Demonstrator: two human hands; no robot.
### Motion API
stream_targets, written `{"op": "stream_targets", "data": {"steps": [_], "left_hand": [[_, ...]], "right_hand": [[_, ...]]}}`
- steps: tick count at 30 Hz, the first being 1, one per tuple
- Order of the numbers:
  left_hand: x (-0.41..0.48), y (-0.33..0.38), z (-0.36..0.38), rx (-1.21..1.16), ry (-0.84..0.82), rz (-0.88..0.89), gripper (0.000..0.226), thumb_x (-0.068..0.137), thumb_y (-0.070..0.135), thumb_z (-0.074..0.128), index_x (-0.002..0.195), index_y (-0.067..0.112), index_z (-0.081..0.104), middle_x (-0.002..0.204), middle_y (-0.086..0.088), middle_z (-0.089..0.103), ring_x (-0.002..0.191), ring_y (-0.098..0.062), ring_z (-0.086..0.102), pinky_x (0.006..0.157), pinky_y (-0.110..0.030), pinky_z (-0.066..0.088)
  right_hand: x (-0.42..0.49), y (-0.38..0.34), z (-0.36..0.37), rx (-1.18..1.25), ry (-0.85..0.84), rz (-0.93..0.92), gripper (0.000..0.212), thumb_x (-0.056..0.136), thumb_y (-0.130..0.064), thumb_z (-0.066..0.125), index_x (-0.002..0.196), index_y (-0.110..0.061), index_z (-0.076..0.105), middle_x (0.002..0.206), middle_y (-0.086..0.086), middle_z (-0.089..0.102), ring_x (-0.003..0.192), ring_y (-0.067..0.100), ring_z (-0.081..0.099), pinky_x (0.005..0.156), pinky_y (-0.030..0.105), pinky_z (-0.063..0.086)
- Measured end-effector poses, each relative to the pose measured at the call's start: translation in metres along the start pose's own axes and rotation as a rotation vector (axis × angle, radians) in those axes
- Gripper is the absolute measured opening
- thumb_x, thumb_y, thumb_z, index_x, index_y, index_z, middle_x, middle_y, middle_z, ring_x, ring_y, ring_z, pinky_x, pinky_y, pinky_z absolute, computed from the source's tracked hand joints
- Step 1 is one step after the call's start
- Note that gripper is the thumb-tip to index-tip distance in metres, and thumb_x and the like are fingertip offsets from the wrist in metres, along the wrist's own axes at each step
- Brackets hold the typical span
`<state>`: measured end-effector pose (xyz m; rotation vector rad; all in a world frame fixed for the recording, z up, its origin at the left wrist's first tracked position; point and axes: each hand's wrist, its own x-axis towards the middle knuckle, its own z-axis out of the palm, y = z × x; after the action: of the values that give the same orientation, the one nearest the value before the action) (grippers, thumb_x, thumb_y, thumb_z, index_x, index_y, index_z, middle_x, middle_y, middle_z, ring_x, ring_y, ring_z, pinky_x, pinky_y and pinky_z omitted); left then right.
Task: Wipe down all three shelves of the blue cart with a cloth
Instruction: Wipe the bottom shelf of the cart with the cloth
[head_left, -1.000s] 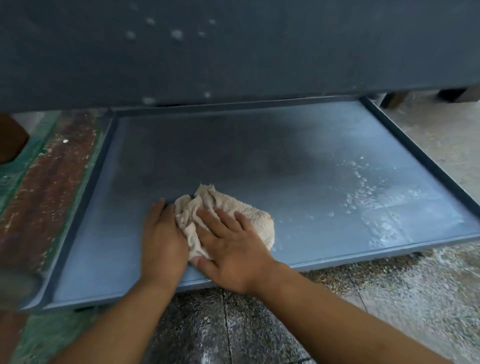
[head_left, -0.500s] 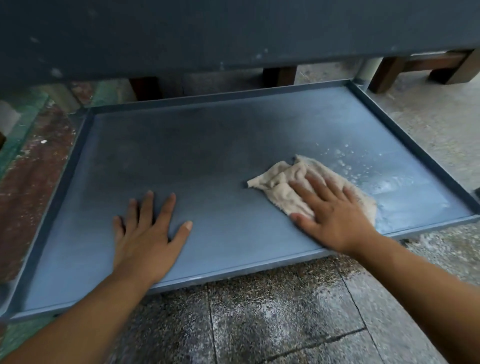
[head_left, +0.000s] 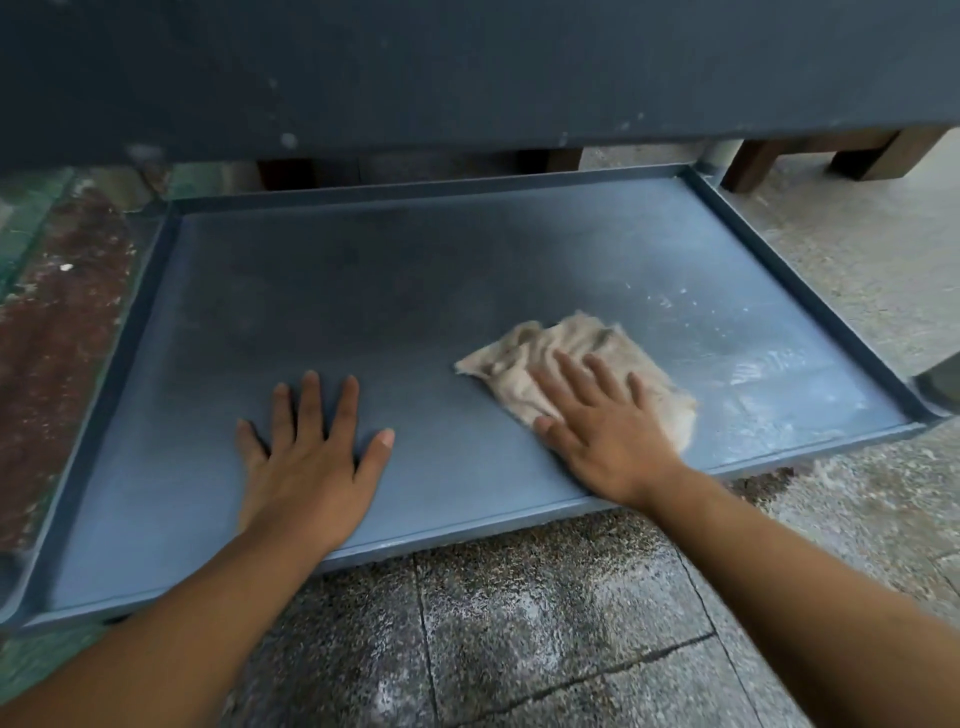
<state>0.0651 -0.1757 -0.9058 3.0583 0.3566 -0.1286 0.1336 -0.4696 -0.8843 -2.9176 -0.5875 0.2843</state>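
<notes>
Cloth (head_left: 576, 364) lies crumpled on the right half of the shelf (head_left: 363, 291), under my right hand (head_left: 602, 421), which presses it flat with fingers spread, not gripping. My left hand (head_left: 311, 457) is open, palm braced on bare shelf. I judge the cloth soft, light, likely damp; pressing near its middle should keep it from bunching.

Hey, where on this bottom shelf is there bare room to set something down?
The back half of the shelf, from the far rim to the fingertips, is bare, as is the left strip between the left rim and the left hand. The front right is crowded: the right hand presses the cloth there, with wet residue beyond it.
</notes>
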Motion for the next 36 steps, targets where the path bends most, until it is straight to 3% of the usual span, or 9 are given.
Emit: {"op": "stream_targets", "data": {"steps": [5, 7, 10, 13, 17, 20, 22, 27, 36], "left_hand": [[-0.003, 0.002, -0.005, 0.023, -0.025, 0.122, 0.069, 0.095, 0.050, 0.002, 0.157, 0.019, 0.000, 0.167, 0.001, -0.006, 0.152, -0.015, -0.007, 0.117, -0.061, 0.007], [-0.004, 0.007, -0.012, 0.069, -0.054, 0.138, 0.073, 0.092, 0.046, 0.003, 0.157, 0.015, 0.004, 0.166, -0.003, 0.001, 0.153, -0.018, -0.002, 0.118, -0.058, 0.011], [-0.006, 0.030, -0.022, 0.093, -0.059, 0.062, 0.071, 0.094, 0.047, 0.031, 0.155, 0.013, 0.015, 0.157, -0.012, 0.020, 0.145, -0.029, 0.017, 0.112, -0.054, 0.025], [0.005, 0.067, -0.028, -0.072, 0.013, -0.014, 0.068, 0.091, 0.031, 0.053, 0.148, 0.003, 0.028, 0.145, -0.019, 0.035, 0.135, -0.037, 0.031, 0.113, -0.050, 0.026], [0.014, 0.099, -0.019, -0.198, 0.176, 0.131, 0.050, 0.093, 0.014, 0.049, 0.138, -0.007, 0.045, 0.140, -0.026, 0.046, 0.126, -0.043, 0.044, 0.109, -0.052, 0.033], [0.011, 0.100, -0.009, -0.117, 0.185, 0.162, 0.062, 0.089, 0.037, 0.033, 0.129, -0.005, 0.053, 0.136, -0.029, 0.049, 0.125, -0.044, 0.046, 0.104, -0.055, 0.036], [0.012, 0.100, -0.007, -0.067, 0.142, 0.148, 0.071, 0.089, 0.049, 0.024, 0.138, 0.004, 0.048, 0.145, -0.024, 0.043, 0.135, -0.041, 0.038, 0.109, -0.055, 0.031], [0.014, 0.098, 0.001, -0.047, 0.025, 0.100, 0.079, 0.084, 0.065, 0.002, 0.157, 0.035, 0.006, 0.166, -0.006, 0.002, 0.152, -0.026, -0.002, 0.121, -0.052, 0.003], [0.015, 0.091, 0.006, -0.062, -0.008, 0.059, 0.068, 0.085, 0.074, -0.005, 0.148, 0.052, -0.017, 0.165, 0.006, -0.016, 0.151, -0.024, -0.017, 0.119, -0.057, -0.003]], "right_hand": [[0.009, -0.100, 0.023, -0.001, -0.009, -0.177, 0.065, 0.096, -0.066, 0.003, 0.156, -0.043, -0.011, 0.166, -0.008, -0.015, 0.152, 0.031, -0.017, 0.118, 0.061, -0.013], [0.007, -0.114, 0.026, 0.009, 0.001, -0.204, 0.063, 0.100, -0.062, 0.010, 0.156, -0.044, -0.011, 0.167, -0.008, -0.015, 0.152, 0.032, -0.017, 0.117, 0.062, -0.015], [0.005, -0.110, 0.024, 0.045, 0.001, -0.241, 0.064, 0.102, -0.058, 0.022, 0.156, -0.046, -0.010, 0.168, -0.011, -0.012, 0.154, 0.032, -0.013, 0.114, 0.065, -0.014], [0.014, -0.090, 0.016, 0.085, -0.011, -0.206, 0.064, 0.102, -0.055, 0.031, 0.158, -0.042, 0.000, 0.169, -0.005, 0.002, 0.155, 0.031, -0.004, 0.116, 0.065, -0.008], [0.026, -0.047, 0.013, 0.029, 0.082, -0.174, 0.066, 0.101, -0.055, 0.031, 0.160, -0.031, 0.013, 0.168, 0.001, 0.015, 0.154, 0.031, 0.008, 0.118, 0.063, 0.003], [0.043, -0.021, 0.012, 0.014, 0.134, -0.180, 0.072, 0.094, -0.066, 0.032, 0.158, -0.037, 0.015, 0.166, -0.001, 0.022, 0.152, 0.032, 0.015, 0.117, 0.062, 0.006], [0.060, 0.000, 0.006, 0.023, 0.146, -0.138, 0.074, 0.090, -0.072, 0.032, 0.156, -0.043, 0.018, 0.165, -0.003, 0.023, 0.152, 0.034, 0.016, 0.117, 0.063, 0.008], [0.097, 0.070, -0.017, -0.004, 0.152, 0.072, 0.078, 0.082, -0.083, 0.022, 0.152, -0.050, 0.018, 0.165, -0.007, 0.017, 0.152, 0.034, 0.011, 0.117, 0.064, 0.009], [0.084, 0.184, -0.039, -0.004, 0.151, 0.566, 0.088, 0.078, -0.084, 0.020, 0.156, -0.042, 0.011, 0.168, 0.001, 0.010, 0.153, 0.039, 0.007, 0.117, 0.066, 0.008]]}}
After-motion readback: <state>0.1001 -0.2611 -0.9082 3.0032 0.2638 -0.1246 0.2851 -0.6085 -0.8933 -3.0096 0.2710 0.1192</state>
